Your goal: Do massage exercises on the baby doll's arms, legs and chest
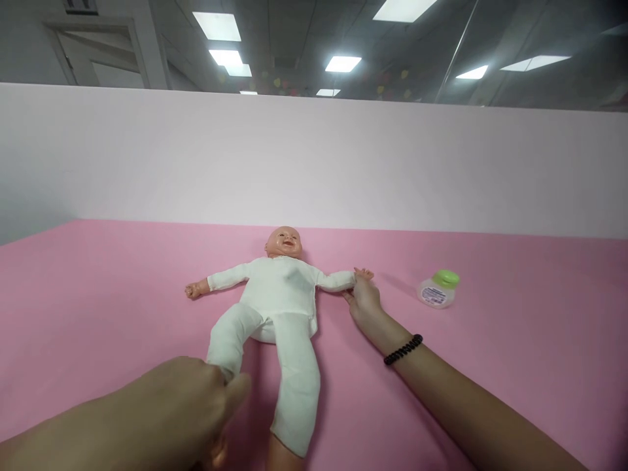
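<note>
The left grip (189,409) closes around the baby doll's (277,291) leg (228,343); the right grip (366,304) pinches its arm (338,281) at the wrist.

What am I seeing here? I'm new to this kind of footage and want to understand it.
This is one picture from a camera worn on a person's head, looking forward and down. There is no machine: the two arms are the person's own. A baby doll in white cloth lies on its back on a pink surface. The left hand seems to hold the doll's leg low down. The right hand, wearing a black bead bracelet, holds the doll's arm near the wrist. A small bottle with a green lid stands nearby.
</note>
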{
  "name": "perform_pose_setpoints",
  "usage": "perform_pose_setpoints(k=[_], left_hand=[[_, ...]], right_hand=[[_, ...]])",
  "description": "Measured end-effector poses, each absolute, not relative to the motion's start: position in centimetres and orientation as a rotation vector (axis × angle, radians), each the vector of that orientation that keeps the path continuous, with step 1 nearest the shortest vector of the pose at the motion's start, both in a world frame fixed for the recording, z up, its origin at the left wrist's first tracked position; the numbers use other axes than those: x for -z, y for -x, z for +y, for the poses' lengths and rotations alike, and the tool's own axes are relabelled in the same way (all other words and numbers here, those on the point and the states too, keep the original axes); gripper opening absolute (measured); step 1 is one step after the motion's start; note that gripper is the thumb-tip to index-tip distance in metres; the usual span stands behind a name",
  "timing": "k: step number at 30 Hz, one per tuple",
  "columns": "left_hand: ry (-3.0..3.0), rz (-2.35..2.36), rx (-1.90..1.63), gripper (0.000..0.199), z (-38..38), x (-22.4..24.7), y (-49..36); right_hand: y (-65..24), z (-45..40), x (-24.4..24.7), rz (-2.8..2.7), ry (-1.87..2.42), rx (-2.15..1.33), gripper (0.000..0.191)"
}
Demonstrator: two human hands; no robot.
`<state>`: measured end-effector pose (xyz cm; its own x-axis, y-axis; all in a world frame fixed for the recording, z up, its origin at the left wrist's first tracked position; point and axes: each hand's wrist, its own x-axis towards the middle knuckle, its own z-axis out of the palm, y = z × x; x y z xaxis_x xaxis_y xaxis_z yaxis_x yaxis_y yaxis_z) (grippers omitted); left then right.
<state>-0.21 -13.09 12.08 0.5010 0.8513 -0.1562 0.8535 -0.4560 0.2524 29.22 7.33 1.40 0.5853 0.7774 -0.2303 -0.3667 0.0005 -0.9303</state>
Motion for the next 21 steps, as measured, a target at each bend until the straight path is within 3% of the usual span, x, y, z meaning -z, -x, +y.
perform_pose_setpoints(k=[3,7,9,15,21], left_hand=[[-2.468,1.346,-0.079,0.016,-12.2,-12.9,-0.6],[-2.667,1.142,-0.702,0.013,-8.8,-12.3,-1.4],[-2.729,1.089,-0.873,0.007,-6.5,-10.1,-1.3],[-2.811,1.098,-0.807,0.004,-2.5,-5.2,-1.3],[-2.684,1.260,-0.556,0.011,-7.9,-11.6,-1.3]], right_hand=[[-28.9,6.9,-1.7,-0.590,1.192,-0.880,0.046],[-27.0,5.1,-3.1,-1.052,1.011,-0.535,0.053],[-25.9,3.9,-3.5,-1.319,0.920,-0.428,0.046],[-24.4,2.1,-2.5,-1.868,0.791,-0.343,0.024],[-26.3,4.5,-2.7,-1.229,0.977,-0.479,0.052]])
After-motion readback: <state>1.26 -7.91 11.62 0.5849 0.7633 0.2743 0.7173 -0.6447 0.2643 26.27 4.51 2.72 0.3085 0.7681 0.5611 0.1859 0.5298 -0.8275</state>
